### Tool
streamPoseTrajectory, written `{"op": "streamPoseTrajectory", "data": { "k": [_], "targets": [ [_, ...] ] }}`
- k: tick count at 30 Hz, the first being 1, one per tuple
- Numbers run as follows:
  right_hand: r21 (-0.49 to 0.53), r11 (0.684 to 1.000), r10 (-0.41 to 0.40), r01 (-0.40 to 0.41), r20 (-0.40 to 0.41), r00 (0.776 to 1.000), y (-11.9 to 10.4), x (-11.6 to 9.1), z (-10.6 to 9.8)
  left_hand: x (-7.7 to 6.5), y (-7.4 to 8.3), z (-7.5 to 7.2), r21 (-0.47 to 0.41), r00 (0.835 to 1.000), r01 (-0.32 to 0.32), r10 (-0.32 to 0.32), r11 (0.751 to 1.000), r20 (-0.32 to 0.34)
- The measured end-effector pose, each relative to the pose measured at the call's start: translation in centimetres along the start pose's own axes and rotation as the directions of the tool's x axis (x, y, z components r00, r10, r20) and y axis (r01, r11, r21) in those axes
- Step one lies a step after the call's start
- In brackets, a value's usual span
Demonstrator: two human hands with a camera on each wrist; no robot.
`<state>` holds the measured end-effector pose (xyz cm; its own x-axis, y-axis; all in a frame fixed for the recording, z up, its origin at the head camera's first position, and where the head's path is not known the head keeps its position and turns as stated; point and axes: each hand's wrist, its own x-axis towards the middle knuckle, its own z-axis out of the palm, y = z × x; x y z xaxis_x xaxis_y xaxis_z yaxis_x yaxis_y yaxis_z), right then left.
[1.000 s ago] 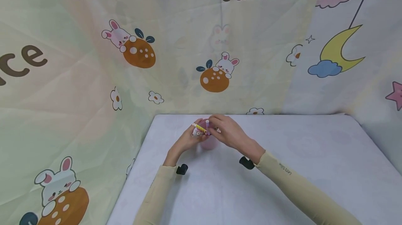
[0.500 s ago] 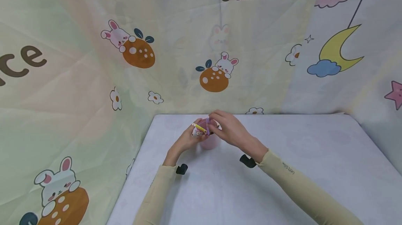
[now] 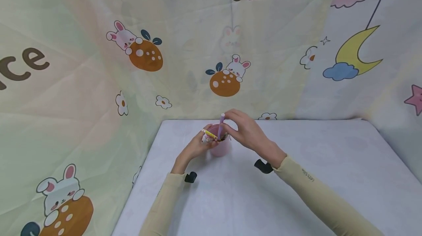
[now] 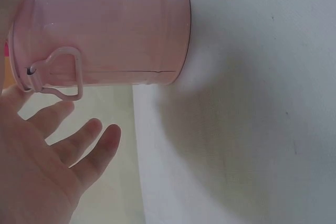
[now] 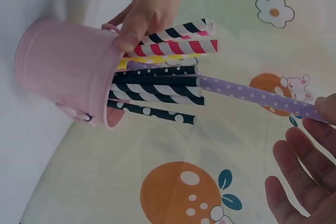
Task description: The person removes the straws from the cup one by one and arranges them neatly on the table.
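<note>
A small pink metal bucket (image 3: 220, 151) stands on the table, its rim held by my left hand (image 3: 195, 148). In the right wrist view, the left thumb (image 5: 132, 34) presses over the rim; the left wrist view shows several other fingers (image 4: 100, 148) spread off the wall beside the wire handle (image 4: 77, 72). Several patterned paper straws (image 5: 163, 94) stick out of the bucket, striped and dotted. Between thumb and fingertip, my right hand (image 3: 250, 134) pinches the upper end of a purple dotted paper straw (image 5: 252, 94). This straw's lower end is hidden among the others.
A white cloth covers the table (image 3: 296, 177). Behind and to the left hangs a printed curtain (image 3: 184, 45), close past the table's back edge. Black wrist mounts (image 3: 263, 166) sit under both forearms.
My right hand has risen and shifted slightly right, drawing the purple straw upward so more of it shows above the rim. The left hand and bucket stay put.
</note>
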<state>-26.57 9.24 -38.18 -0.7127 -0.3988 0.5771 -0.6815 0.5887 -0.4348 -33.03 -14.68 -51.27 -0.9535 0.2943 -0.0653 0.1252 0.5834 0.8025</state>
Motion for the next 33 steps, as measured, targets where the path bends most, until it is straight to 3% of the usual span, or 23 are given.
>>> {"op": "streamPoseTrajectory", "data": {
  "k": [8, 15, 24, 29, 33],
  "targets": [
    [-0.009, 1.0, -0.012, 0.011, -0.087, 0.996, 0.7, 0.3, -1.9, 0.4, -0.2, 0.0, 0.009, 0.996, -0.085, 0.085, 0.996, -0.01],
    [-0.055, 0.998, 0.01, -0.017, -0.124, 0.992, 2.4, 0.5, -4.0, 0.3, -0.2, 0.0, 0.017, 0.997, -0.079, 0.079, 0.997, -0.02],
    [-0.167, 0.983, 0.067, -0.072, -0.034, 0.997, 5.5, -0.4, -5.3, 0.1, -0.3, 0.0, -0.008, 0.999, -0.048, 0.048, 0.999, -0.011],
    [-0.319, 0.943, 0.12, -0.096, 0.057, 0.991, 6.8, -1.0, -5.5, 0.3, -0.3, 0.0, -0.017, 0.999, -0.038, 0.038, 0.999, 0.001],
    [-0.421, 0.905, 0.116, -0.049, 0.133, 0.984, 8.0, -1.5, -5.4, 0.5, -0.2, 0.1, -0.021, 0.999, -0.041, 0.041, 0.999, 0.001]
  ]
}}
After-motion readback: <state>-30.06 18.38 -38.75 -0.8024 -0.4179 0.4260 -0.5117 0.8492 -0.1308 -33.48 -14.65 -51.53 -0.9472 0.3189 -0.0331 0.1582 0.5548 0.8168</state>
